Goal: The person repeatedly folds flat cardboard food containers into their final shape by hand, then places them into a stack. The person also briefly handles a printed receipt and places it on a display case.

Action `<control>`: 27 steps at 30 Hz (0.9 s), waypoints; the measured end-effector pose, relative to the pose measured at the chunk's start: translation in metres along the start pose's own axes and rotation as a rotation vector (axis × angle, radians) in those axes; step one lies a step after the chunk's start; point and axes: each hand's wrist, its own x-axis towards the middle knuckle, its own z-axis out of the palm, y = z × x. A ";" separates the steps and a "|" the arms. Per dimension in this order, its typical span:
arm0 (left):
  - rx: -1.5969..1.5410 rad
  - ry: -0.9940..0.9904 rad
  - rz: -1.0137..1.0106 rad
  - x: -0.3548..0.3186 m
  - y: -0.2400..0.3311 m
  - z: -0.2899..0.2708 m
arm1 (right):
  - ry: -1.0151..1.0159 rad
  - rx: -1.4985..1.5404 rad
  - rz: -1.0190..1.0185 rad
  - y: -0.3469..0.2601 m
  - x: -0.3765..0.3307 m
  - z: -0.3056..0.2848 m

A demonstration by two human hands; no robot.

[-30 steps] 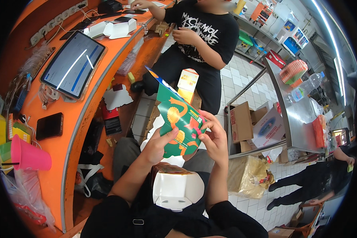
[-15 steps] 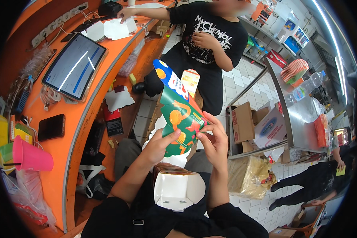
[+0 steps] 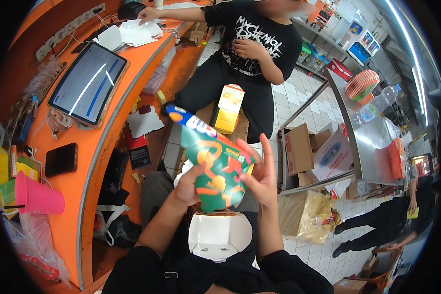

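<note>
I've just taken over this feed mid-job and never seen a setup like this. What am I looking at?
There is no machine: these are a person's bare hands. A wide fisheye camera on their head looks down, so straight edges bend; picture left is the person's left.

The left hand holds a green printed carton, blurred here. The right hand is at its right edge; the blur hides how firmly it grips. An open white carton sits at the lap.

On the orange counter to the left are a tablet, a phone and a pink cup. Ahead, another person reaches toward white carton pieces.
</note>
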 end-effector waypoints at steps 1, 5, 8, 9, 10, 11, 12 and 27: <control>0.120 0.104 -0.034 0.001 0.005 0.000 | -0.036 -0.195 -0.058 -0.001 -0.004 0.002; 0.557 0.234 0.077 0.003 0.023 -0.001 | -0.064 -0.489 -0.234 -0.004 -0.018 0.004; 0.609 0.240 0.188 0.006 0.024 -0.003 | -0.069 -0.566 -0.261 -0.009 -0.014 0.003; 0.626 0.239 0.213 0.008 0.024 -0.004 | -0.039 -0.580 -0.275 -0.011 -0.009 0.003; 0.636 0.220 0.206 0.009 0.023 -0.005 | -0.050 -0.685 -0.302 -0.013 -0.003 0.003; 0.644 0.199 0.201 0.011 0.022 -0.005 | -0.075 -0.787 -0.362 -0.016 0.005 0.002; 0.648 0.202 0.207 0.013 0.023 -0.005 | -0.098 -0.875 -0.436 -0.018 0.014 0.001; 0.290 -0.312 0.023 0.004 0.012 0.011 | 0.128 -0.917 -0.698 -0.028 0.042 0.004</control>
